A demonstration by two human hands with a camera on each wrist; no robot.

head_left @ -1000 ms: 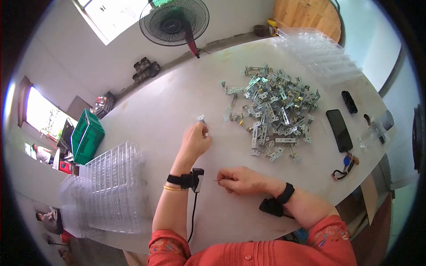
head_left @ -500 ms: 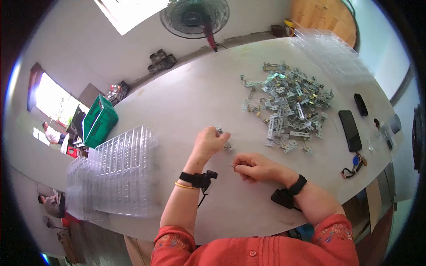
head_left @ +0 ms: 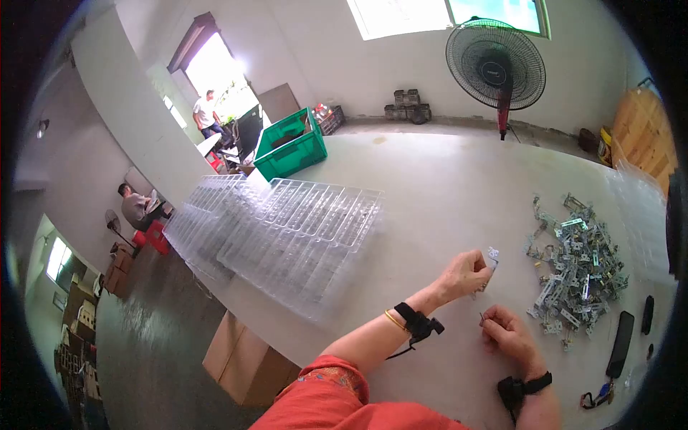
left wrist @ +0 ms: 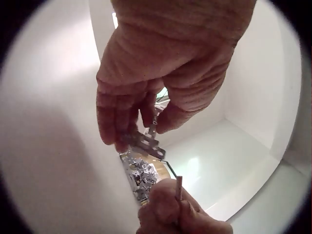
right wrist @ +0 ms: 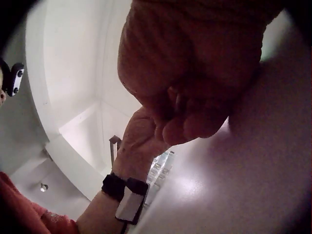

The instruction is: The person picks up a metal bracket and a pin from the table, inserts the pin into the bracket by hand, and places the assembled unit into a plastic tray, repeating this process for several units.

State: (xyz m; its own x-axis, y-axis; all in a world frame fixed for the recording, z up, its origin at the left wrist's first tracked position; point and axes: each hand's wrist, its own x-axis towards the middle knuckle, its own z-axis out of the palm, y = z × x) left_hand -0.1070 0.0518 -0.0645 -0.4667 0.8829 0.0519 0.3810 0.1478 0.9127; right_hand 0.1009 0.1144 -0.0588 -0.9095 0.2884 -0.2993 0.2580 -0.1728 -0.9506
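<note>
My left hand [head_left: 462,278] pinches a small metal bracket [left wrist: 146,144] with holes in it, between thumb and fingers, over the table. One end of the bracket sticks out past the fingertips in the head view. Close by, toward my body, the right hand [head_left: 510,333] has its fingers curled and grips a thin metal rod [left wrist: 179,187], whose tip pokes out above the thumb. Most of that rod is hidden inside the fingers. A pile of similar metal brackets [head_left: 582,269] lies to the right of both hands.
Stacked clear plastic trays [head_left: 308,236] stand at the table's left, with a green crate [head_left: 292,149] behind. More clear trays [head_left: 638,215] lie at the far right. A phone [head_left: 620,344] with keys is at the right edge, and a cardboard box [head_left: 247,362] is below the table's left edge.
The head view has swung left, so the table and pile appear farther right and the trays and crate show more fully. Both hands keep their holds and stay near each other.
</note>
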